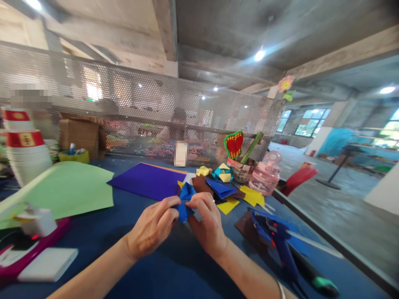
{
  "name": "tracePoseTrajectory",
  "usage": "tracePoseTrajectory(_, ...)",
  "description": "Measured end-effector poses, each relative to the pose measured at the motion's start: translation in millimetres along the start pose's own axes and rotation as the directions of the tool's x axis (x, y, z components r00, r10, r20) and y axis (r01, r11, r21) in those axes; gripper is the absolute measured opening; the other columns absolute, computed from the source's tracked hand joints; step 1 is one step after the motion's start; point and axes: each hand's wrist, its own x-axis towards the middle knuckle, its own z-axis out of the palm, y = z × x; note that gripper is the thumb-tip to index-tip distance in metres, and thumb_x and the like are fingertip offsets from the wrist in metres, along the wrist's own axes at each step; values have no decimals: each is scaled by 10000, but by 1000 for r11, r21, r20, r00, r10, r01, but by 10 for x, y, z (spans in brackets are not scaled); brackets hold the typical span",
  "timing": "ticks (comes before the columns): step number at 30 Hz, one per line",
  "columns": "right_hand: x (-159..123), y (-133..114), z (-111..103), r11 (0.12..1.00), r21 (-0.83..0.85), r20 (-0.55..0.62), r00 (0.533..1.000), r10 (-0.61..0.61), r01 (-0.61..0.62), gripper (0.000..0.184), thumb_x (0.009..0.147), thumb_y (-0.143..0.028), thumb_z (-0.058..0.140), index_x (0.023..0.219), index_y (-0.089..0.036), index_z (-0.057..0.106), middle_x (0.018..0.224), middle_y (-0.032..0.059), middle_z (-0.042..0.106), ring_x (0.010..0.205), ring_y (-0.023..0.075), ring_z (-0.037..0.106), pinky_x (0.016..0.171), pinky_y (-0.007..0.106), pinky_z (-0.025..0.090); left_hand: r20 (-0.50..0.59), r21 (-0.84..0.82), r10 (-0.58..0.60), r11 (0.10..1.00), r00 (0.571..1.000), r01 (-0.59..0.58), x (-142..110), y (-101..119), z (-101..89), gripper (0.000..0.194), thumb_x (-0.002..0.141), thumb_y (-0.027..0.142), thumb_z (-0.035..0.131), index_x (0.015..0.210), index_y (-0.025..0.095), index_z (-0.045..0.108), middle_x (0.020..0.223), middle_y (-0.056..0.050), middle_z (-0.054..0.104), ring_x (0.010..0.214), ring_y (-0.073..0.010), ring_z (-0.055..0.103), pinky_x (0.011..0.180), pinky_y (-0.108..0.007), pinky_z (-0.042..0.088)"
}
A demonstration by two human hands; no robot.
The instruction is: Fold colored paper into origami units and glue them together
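Observation:
Both hands meet over the middle of the table, pinching a small piece of folded blue paper (187, 192). My left hand (154, 226) is closed on its left side, with thumb and fingers pressed together. On the right side, my right hand (207, 224) grips the same paper between thumb and fingers. Its lower part is partly hidden by my fingers. Just beyond lie a purple sheet (149, 180), a folded blue sheet (222, 189) on brown paper, and yellow paper pieces (252, 195).
A glue gun (277, 232) and a green-tipped tool (324, 285) lie right. At the back are a pink bottle (265, 174), a basket (245, 171) and a mesh partition (149, 112). Left are green paper (77, 187), a power strip (59, 232) and stacked paper cups (28, 155).

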Motion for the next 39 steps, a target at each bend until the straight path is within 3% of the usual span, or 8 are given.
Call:
tracePoseTrajectory(9, 45, -71, -41, 986, -89, -69, 987, -147, 141, 161, 806, -37, 574, 800, -185, 511, 812, 40, 564, 815, 176, 510, 747, 349, 432, -194, -185, -354, 929, 915, 320, 0, 3, 64, 441, 622, -43, 611, 950, 179, 417, 1020, -76, 476, 938, -170, 501, 786, -279, 442)
tracePoseTrajectory(20, 33, -71, -52, 992, -32, -101, 987, -122, 119, 182, 790, -8, 538, 814, -188, 543, 828, 38, 567, 821, 176, 515, 760, 354, 421, -234, -221, -412, 904, 880, 365, 41, 44, 52, 494, 603, 32, 672, 980, 196, 398, 980, -45, 468, 877, -155, 496, 737, -265, 439)
tracePoseTrajectory(24, 41, -66, -18, 984, 164, -159, 982, 102, -75, 170, 765, -35, 549, 798, -199, 576, 858, 35, 564, 842, 179, 529, 760, 339, 429, -260, -211, -392, 915, 882, 344, 75, 90, 34, 443, 666, 66, 670, 988, 195, 394, 972, -48, 466, 892, -158, 500, 752, -278, 445)
tracePoseTrajectory(26, 55, -12, 28, 891, 387, -169, 932, 322, -237, 107, 759, -97, 591, 779, -202, 595, 836, 21, 570, 807, 170, 541, 725, 313, 438, -272, -190, -384, 920, 882, 342, 100, 111, 27, 407, 703, 93, 672, 984, 191, 395, 957, -46, 471, 878, -151, 497, 751, -279, 446)
tracePoseTrajectory(29, 73, 104, 112, 541, 729, -5, 788, 616, -418, 62, 726, -176, 666, 765, -204, 627, 745, -13, 594, 690, 135, 535, 674, 276, 439, -264, -153, -398, 917, 879, 370, 116, 118, 30, 374, 734, 158, 688, 976, 183, 404, 940, -40, 477, 846, -138, 482, 735, -273, 445)
tracePoseTrajectory(31, 79, 160, 162, 268, 851, 149, 697, 701, -452, 117, 654, -158, 715, 730, -202, 638, 672, -36, 598, 629, 113, 518, 657, 252, 436, -243, -138, -422, 906, 874, 399, 109, 110, 39, 375, 738, 189, 697, 981, 178, 412, 939, -37, 480, 827, -131, 472, 728, -270, 445)
tracePoseTrajectory(33, 84, 177, 197, 92, 892, 248, 649, 719, -443, 167, 571, -123, 743, 668, -199, 630, 623, -49, 591, 596, 100, 509, 639, 230, 434, -221, -133, -441, 897, 870, 421, 94, 100, 51, 390, 734, 212, 705, 994, 177, 416, 948, -37, 483, 820, -128, 467, 729, -273, 447)
tracePoseTrajectory(39, 99, 72, 183, -47, 882, 371, 630, 682, -469, 209, 526, -119, 757, 637, -205, 601, 578, -69, 536, 527, 74, 464, 555, 191, 404, -173, -134, -437, 898, 883, 418, 84, 123, 85, 422, 722, 228, 703, 1029, 173, 418, 970, -43, 495, 835, -134, 479, 737, -274, 459)
